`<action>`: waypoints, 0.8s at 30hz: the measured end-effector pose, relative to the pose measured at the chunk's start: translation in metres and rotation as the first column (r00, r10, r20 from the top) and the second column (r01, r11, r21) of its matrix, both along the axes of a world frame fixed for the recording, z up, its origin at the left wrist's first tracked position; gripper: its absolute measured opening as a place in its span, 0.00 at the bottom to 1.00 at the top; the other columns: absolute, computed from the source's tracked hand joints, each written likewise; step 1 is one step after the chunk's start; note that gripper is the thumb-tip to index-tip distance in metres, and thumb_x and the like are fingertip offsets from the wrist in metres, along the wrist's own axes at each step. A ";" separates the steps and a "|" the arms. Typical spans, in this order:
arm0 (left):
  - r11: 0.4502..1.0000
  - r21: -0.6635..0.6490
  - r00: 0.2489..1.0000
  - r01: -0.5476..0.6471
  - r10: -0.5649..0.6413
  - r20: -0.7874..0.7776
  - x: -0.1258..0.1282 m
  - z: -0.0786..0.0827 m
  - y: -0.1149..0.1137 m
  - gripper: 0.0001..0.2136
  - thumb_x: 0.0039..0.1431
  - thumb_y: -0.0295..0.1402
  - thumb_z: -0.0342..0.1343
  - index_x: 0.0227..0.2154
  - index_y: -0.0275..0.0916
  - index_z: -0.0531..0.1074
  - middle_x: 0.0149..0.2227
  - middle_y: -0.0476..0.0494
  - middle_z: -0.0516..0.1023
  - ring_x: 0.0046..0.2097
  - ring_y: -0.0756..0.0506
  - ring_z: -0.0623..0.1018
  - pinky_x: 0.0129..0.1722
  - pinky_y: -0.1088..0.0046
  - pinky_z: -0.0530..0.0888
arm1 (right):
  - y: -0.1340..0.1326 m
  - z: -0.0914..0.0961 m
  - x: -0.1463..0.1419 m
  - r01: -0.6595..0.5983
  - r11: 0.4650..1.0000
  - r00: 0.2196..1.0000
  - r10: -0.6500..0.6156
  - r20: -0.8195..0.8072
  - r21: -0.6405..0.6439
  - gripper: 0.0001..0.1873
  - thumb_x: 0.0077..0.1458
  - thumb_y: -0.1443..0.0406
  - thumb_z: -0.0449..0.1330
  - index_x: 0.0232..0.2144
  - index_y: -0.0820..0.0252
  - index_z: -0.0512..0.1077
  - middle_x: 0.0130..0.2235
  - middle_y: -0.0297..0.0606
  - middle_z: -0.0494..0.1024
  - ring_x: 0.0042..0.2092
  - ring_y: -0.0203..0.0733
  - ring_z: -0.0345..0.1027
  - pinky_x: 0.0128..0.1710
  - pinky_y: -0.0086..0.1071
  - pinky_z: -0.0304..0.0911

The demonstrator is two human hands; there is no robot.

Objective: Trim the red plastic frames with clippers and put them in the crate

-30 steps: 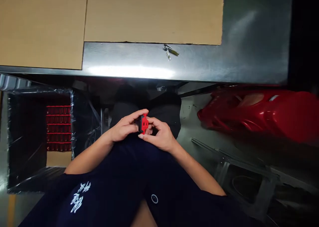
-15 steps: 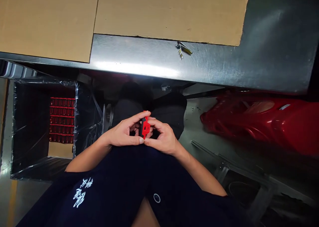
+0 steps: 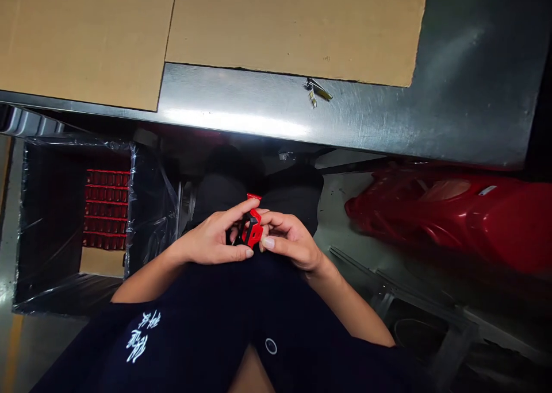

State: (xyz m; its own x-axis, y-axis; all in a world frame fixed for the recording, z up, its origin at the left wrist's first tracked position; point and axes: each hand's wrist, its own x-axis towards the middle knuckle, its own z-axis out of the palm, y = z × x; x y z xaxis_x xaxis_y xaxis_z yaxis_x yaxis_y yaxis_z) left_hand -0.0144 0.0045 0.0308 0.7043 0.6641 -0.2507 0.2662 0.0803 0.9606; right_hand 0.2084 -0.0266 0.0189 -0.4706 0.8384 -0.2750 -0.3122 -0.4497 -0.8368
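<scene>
Between both hands: one small red plastic part [image 3: 253, 230] with a black side, pinched by the fingers of the left hand [image 3: 211, 241] and the right hand [image 3: 293, 241], which are held close together above a navy shirt [image 3: 194, 335]. Beyond the hands: steel table [image 3: 241, 114] bearing cardboard sheets [image 3: 280, 25] and a small metal clip [image 3: 317, 90]. Left of the hands: plastic-wrapped black crate [image 3: 52, 226] holding rows of red parts [image 3: 106, 209]. Right of the hands: glossy red moulded shell [image 3: 457, 220].
</scene>
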 end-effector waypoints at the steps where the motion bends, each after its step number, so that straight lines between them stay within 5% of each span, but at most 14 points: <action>1: 0.999 0.040 1.000 0.018 -0.016 -0.025 0.000 0.001 0.000 0.42 0.58 0.38 0.65 0.72 0.49 0.51 0.40 0.46 0.81 0.30 0.49 0.76 0.31 0.74 0.77 | 0.001 0.001 0.000 -0.005 1.000 1.000 0.005 0.006 -0.013 0.18 0.55 0.51 0.69 0.38 0.58 0.78 0.26 0.33 0.75 0.30 0.38 0.68 0.35 0.34 0.66; 6: 0.945 0.320 0.997 0.067 -0.050 -0.060 0.000 0.003 0.002 0.43 0.59 0.32 0.61 0.73 0.52 0.47 0.53 0.42 0.80 0.41 0.44 0.82 0.41 0.69 0.80 | 0.002 0.004 0.001 -0.029 0.997 1.000 0.029 0.000 -0.073 0.21 0.55 0.49 0.68 0.39 0.60 0.81 0.21 0.30 0.73 0.23 0.34 0.63 0.28 0.31 0.61; 10: 0.892 0.434 0.987 0.126 -0.070 -0.142 0.001 0.004 0.006 0.41 0.60 0.29 0.58 0.73 0.49 0.46 0.53 0.40 0.81 0.45 0.42 0.81 0.46 0.64 0.80 | 0.000 0.001 0.001 -0.031 0.989 0.999 0.027 -0.024 -0.146 0.22 0.55 0.48 0.68 0.39 0.61 0.83 0.20 0.32 0.75 0.22 0.34 0.65 0.26 0.29 0.61; 14: 0.867 0.483 0.986 0.119 -0.047 -0.158 0.001 0.003 0.010 0.37 0.60 0.25 0.57 0.71 0.49 0.54 0.60 0.39 0.77 0.50 0.42 0.80 0.51 0.62 0.80 | -0.002 0.000 -0.001 -0.004 0.972 1.000 -0.001 -0.021 -0.234 0.18 0.52 0.51 0.72 0.38 0.59 0.84 0.25 0.35 0.81 0.25 0.35 0.71 0.27 0.28 0.67; 19: 0.868 0.494 0.980 -0.051 0.139 -0.143 0.000 -0.001 0.010 0.34 0.60 0.28 0.58 0.69 0.47 0.59 0.68 0.38 0.68 0.67 0.37 0.71 0.66 0.53 0.71 | -0.003 0.001 -0.003 0.072 0.982 0.997 -0.067 0.039 -0.176 0.12 0.50 0.56 0.75 0.35 0.56 0.85 0.34 0.37 0.85 0.36 0.40 0.79 0.40 0.33 0.74; 24: 0.902 0.408 0.969 -0.140 0.209 -0.130 -0.002 0.004 0.008 0.37 0.59 0.30 0.60 0.70 0.46 0.55 0.66 0.36 0.68 0.64 0.37 0.73 0.53 0.61 0.81 | 0.001 -0.001 -0.003 0.098 0.987 0.992 -0.086 0.095 -0.127 0.13 0.49 0.56 0.76 0.37 0.53 0.85 0.38 0.36 0.87 0.38 0.43 0.81 0.45 0.35 0.75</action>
State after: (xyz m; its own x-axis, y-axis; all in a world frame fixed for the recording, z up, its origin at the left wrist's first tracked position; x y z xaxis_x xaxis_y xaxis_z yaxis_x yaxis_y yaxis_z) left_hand -0.0164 0.0122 0.0347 0.5390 0.8410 -0.0475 0.4415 -0.2340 0.8662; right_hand 0.2051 -0.0260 0.0179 -0.3618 0.8310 -0.4226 -0.2844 -0.5300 -0.7989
